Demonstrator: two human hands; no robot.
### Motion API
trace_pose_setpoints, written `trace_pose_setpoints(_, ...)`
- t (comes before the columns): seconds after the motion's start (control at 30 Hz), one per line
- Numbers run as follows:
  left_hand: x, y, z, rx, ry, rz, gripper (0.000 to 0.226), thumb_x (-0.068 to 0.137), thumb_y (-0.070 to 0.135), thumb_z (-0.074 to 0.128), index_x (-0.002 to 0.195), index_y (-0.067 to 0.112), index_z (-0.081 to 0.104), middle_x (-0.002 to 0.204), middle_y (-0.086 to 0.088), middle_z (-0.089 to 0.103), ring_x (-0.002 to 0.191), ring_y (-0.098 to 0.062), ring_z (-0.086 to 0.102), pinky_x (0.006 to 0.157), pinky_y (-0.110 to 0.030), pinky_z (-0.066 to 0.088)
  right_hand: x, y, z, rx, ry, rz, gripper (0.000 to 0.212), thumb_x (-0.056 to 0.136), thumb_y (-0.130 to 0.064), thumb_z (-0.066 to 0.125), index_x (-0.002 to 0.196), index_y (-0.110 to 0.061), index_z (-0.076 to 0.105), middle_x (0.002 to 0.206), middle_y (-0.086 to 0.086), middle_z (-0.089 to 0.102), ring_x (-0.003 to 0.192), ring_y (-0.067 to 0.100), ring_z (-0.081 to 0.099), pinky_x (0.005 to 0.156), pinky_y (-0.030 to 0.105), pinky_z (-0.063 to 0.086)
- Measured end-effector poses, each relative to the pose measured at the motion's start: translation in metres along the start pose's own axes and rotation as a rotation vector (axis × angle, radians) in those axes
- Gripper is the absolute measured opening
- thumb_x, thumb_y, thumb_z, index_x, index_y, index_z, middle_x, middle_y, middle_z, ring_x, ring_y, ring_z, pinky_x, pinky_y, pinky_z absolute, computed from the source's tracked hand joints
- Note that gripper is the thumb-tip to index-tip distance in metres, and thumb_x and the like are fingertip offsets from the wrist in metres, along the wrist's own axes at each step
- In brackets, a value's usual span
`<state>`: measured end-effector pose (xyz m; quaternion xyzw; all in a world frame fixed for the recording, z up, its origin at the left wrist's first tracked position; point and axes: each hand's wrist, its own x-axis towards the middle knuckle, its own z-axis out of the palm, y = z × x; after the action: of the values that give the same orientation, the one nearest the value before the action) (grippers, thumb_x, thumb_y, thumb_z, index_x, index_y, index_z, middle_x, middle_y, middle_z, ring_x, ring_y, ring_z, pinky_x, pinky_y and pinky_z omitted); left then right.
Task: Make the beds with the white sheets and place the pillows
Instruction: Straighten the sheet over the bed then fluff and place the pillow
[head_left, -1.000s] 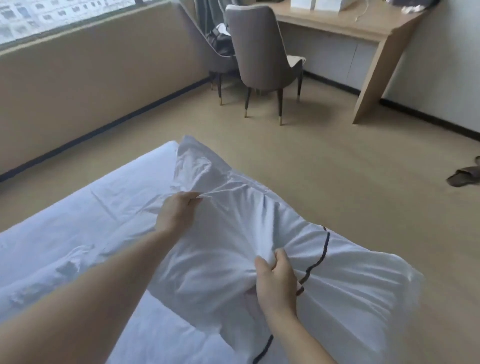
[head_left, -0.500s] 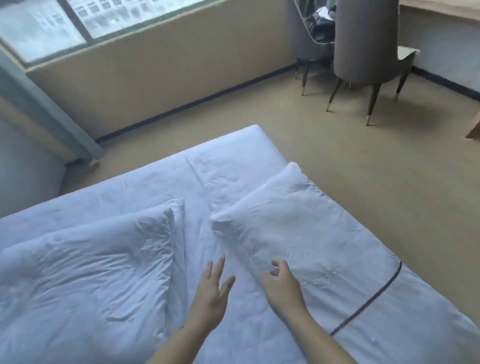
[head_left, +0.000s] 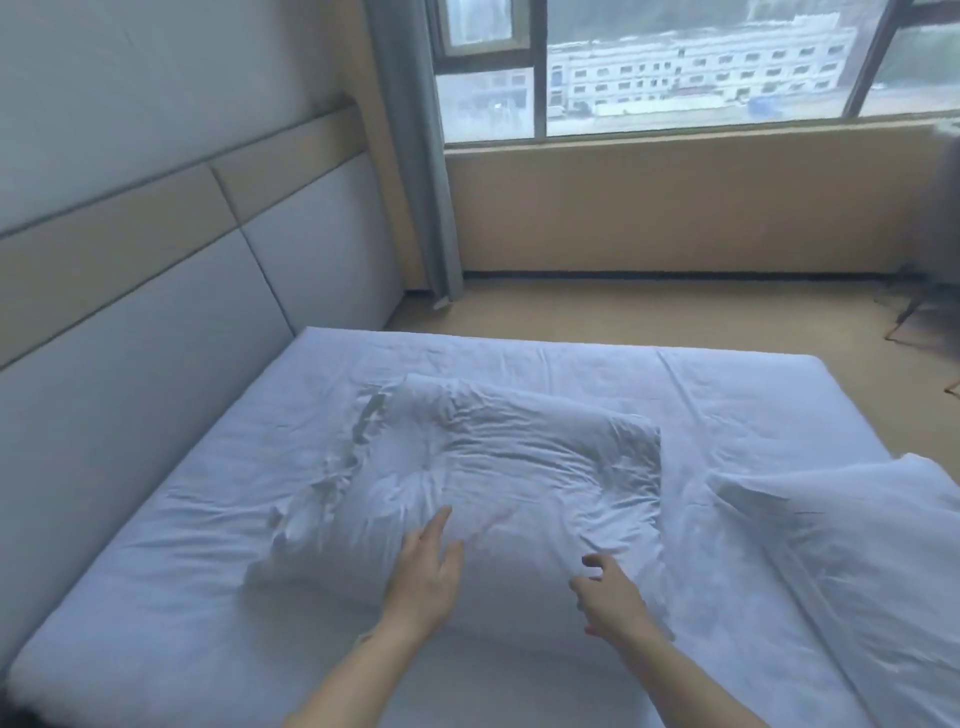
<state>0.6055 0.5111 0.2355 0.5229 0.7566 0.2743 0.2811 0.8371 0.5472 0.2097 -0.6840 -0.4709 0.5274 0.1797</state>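
Two bare forearms are showing from the bottom edge of the head view, with no sleeve, cuff or glove covering them as far down as the frame reaches. The left hand (head_left: 423, 577) and the right hand (head_left: 610, 597) are wearing no ring, watch or band that can be made out. Motion blur is softening the fingertips, so nail detail cannot be told.

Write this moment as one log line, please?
step: placing pillows | left hand: open over crumpled pillow | right hand: open, holding nothing | second pillow: at right on bed
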Motion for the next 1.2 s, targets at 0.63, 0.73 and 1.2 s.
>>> trace_pose_setpoints(0.63, 0.181, -0.137, 0.002, 0.175, -0.206, -0.088, 0.057, 0.098, 0.040, 0.052, 0.150, 0.043, 0.030, 0.145, 0.000, 0.041, 0.135, -0.018, 0.041, 0.107, -0.032, 0.033, 0.170, 0.008, 0.045, -0.164, 0.107, -0.036, 0.041, 0.090, -0.023, 0.058, 0.129, -0.034, 0.058, 0.118, 0.002, 0.051, 0.114, 0.019, 0.055, 0.096, 0.032, 0.043)
trace_pose_setpoints(0.73, 0.230, -0.160, 0.035, 0.334, -0.289, -0.047, 0.061, 0.096, 0.051, 0.050, 0.150, 0.050, 0.021, 0.151, 0.000, 0.033, 0.138, -0.021, 0.035, 0.109, -0.039, 0.035, 0.220, 0.034, 0.036, -0.218, 0.175, -0.013, 0.039, 0.091, -0.028, 0.057, 0.128, -0.038, 0.058, 0.124, 0.001, 0.050, 0.124, 0.022, 0.046, 0.103, 0.034, 0.038)
trace_pose_setpoints(1.2, 0.409, -0.292, 0.031, 0.667, -0.162, 0.048, 0.092, 0.055, 0.100, 0.040, 0.139, 0.073, 0.013, 0.166, 0.004, -0.006, 0.151, -0.033, 0.001, 0.116, -0.055, 0.014, 0.367, 0.111, -0.004, -0.309, 0.290, 0.008, 0.094, 0.066, -0.063, 0.071, 0.147, -0.054, 0.025, 0.166, 0.003, -0.001, 0.152, 0.019, 0.005, 0.121, 0.033, 0.012)
